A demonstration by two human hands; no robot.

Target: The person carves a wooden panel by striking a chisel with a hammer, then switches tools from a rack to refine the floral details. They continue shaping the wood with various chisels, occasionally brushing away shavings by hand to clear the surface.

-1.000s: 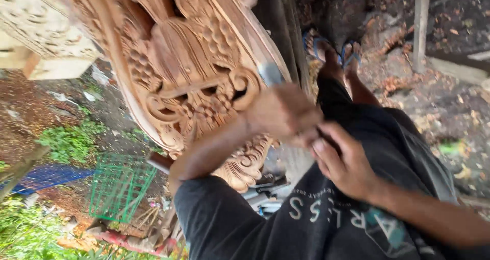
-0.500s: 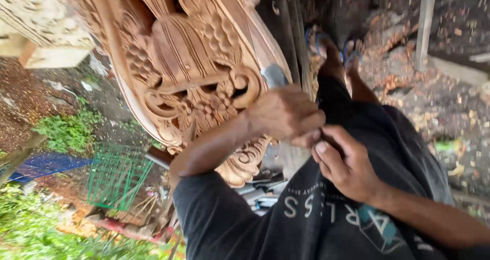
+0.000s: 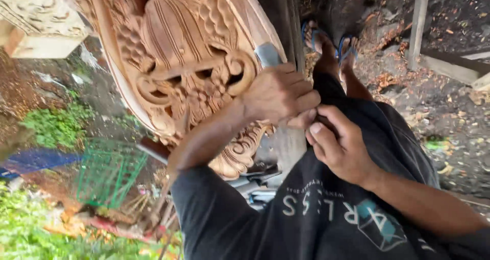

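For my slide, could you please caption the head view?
Left hand grips a grey-handled tool against an ornate carved wooden panel, right hand close beside it.

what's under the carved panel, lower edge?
Below the carved wooden panel: a green wire crate, dirt ground and some grey tools. The left hand and sleeve cover the rest; the panel's support is hidden.
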